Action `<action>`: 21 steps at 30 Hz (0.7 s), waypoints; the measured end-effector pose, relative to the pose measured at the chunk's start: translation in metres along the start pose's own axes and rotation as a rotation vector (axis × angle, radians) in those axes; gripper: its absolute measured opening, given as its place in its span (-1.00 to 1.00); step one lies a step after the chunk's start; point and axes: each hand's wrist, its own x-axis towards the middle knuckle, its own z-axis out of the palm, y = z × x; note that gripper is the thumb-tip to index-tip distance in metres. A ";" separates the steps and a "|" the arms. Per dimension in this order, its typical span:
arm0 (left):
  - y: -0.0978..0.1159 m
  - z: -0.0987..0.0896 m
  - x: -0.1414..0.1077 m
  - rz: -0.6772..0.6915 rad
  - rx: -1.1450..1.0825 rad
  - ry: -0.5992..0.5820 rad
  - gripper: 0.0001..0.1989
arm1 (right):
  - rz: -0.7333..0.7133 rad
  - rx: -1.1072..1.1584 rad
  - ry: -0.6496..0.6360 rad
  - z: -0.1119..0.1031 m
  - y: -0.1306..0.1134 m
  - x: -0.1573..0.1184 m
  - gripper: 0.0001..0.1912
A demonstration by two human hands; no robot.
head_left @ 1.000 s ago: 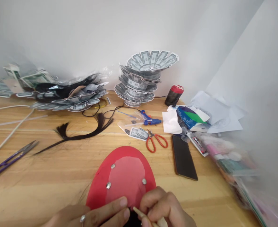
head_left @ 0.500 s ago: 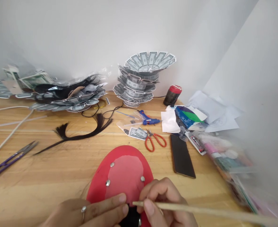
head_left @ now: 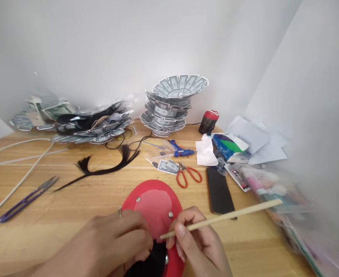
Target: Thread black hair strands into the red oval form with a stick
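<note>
A red oval piece [head_left: 175, 200] with a paler pink middle patch and several silver studs lies on the table in front of me. Black hair [head_left: 146, 261] covers its near part. Between the thumb and fingers of my right hand [head_left: 196, 242] is a thin wooden stick [head_left: 230, 215], its tip touching the upper edge of the hair. My left hand [head_left: 114, 238], wearing a ring, curls its fingers closed at the hair's left side. The fingertips seem to pinch the hair, though they are partly hidden.
Orange-handled scissors [head_left: 188, 175], a phone [head_left: 220, 190] and a blue glue gun [head_left: 182, 149] lie beyond the piece. Purple snips [head_left: 28, 200] and a black hair bundle [head_left: 103, 171] lie left. Banknote-printed paper tiers [head_left: 169, 107] stand behind; plastic bags [head_left: 284, 192] are at right.
My left hand has gone from lying with fingers stretched over the hair to curled fingers at its side. The stick has swung, its free end now higher. The view has shifted slightly.
</note>
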 end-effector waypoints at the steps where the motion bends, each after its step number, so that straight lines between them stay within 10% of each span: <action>1: 0.003 -0.001 0.002 -0.047 -0.012 -0.027 -0.78 | -0.002 0.002 0.005 0.000 0.000 0.000 -0.52; 12: 0.022 -0.007 0.022 -0.298 0.217 -0.415 -0.75 | -0.030 0.037 -0.012 0.001 0.003 0.002 -0.50; 17: 0.027 -0.010 0.025 -0.226 0.397 -0.403 -0.73 | -0.026 0.018 -0.092 -0.004 0.006 0.005 -0.53; 21: 0.028 -0.006 0.019 -0.088 0.448 -0.167 -0.74 | -0.033 0.008 -0.150 -0.008 0.010 0.007 -0.55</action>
